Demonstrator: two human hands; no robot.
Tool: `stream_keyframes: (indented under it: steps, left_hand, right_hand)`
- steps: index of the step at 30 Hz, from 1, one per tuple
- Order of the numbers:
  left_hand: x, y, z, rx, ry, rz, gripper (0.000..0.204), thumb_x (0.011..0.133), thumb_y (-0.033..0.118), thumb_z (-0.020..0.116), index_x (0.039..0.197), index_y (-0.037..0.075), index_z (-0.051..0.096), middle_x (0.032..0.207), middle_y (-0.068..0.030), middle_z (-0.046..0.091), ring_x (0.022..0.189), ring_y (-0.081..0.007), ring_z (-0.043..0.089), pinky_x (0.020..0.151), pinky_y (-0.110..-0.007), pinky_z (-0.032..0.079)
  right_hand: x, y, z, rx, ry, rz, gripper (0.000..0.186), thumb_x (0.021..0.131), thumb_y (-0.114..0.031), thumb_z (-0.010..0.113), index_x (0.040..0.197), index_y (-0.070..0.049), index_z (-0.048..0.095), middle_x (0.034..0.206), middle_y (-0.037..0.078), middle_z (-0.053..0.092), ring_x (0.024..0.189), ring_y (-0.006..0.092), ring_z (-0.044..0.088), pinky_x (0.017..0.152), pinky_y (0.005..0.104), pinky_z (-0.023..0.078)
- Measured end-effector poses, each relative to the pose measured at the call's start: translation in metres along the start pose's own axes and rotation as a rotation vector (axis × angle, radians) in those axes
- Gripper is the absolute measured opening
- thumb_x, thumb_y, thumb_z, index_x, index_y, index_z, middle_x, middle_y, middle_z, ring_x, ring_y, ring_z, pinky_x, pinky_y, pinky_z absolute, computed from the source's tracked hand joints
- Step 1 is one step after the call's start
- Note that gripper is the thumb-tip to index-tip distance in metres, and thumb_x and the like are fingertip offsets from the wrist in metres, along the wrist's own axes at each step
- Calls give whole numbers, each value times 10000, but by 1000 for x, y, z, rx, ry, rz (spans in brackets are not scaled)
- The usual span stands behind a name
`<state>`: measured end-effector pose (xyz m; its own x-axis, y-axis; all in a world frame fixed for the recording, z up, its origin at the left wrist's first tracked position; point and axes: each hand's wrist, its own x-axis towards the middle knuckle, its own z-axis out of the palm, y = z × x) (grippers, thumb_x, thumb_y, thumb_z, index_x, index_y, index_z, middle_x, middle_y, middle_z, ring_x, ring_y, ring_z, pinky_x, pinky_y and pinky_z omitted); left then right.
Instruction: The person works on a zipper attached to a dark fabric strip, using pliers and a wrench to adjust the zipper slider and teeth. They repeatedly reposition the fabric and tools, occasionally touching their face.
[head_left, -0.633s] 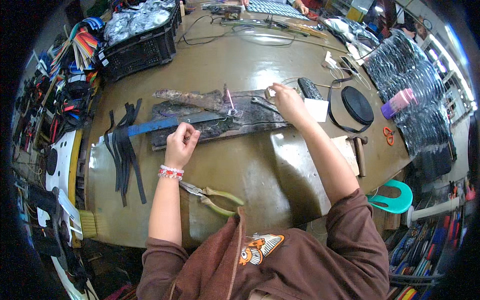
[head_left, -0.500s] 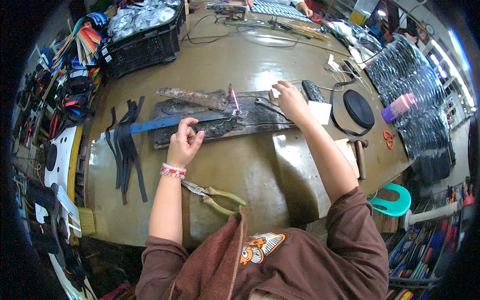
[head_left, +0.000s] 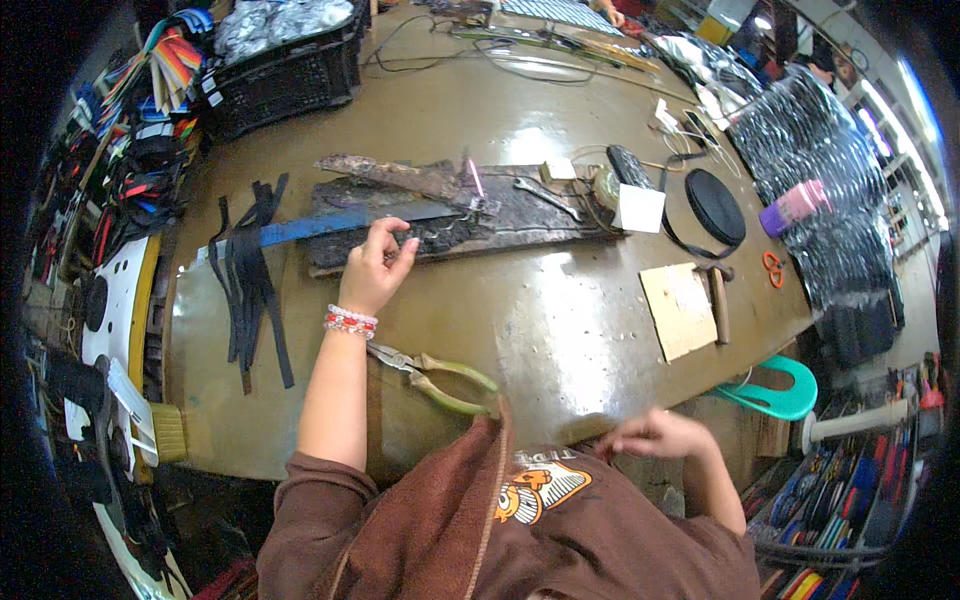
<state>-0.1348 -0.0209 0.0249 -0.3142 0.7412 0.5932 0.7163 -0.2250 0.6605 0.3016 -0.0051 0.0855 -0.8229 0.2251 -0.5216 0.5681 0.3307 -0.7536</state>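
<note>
My left hand [head_left: 375, 268] is over the near edge of a charred, dark wooden board [head_left: 520, 240], its fingers curled toward the thumb. Whatever may be between them is too small to make out. Just behind it a blue metal ruler [head_left: 300, 230] lies across the board, its left end under several black straps [head_left: 255, 285]. A thin pink stick [head_left: 474, 178] stands up from the board, with a wrench [head_left: 545, 197] to its right. My right hand [head_left: 660, 435], slightly blurred, is low by my shirt at the table's front edge, fingers stretched leftward with nothing visible in them.
Pliers [head_left: 430, 378] with green handles lie beside my left forearm. To the right are a tan card [head_left: 678, 312], a hammer [head_left: 718, 305], a black webbing roll [head_left: 715, 207], orange scissors [head_left: 773, 270] and a tumbler [head_left: 795, 207]. A black crate [head_left: 285, 95] stands far left.
My right hand has left the small block at the board's far right and come down to the table's front edge. My left hand stays nearly in place; the view has shifted slightly.
</note>
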Motion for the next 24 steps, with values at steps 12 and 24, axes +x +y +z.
stream_keyframes:
  steps: [12,24]
  left_hand:
    - [2,9,-3,29,2,44,190,843,150,606,967,46,507,527,-27,395,449,-111,385,438,-263,328]
    - [1,15,-24,148,-111,-13,322,830,285,627,1020,64,489,527,-72,439,443,-218,474,440,-327,376]
  right_hand:
    - [58,143,150,-576,675,2,497,856,-435,495,1201,-79,526,1306,174,425,1254,368,318,1052,522,193]
    - [-21,15,7,-469,188,107,246,796,-72,554,1029,-64,631,920,106,661,786,187,633,677,320,500]
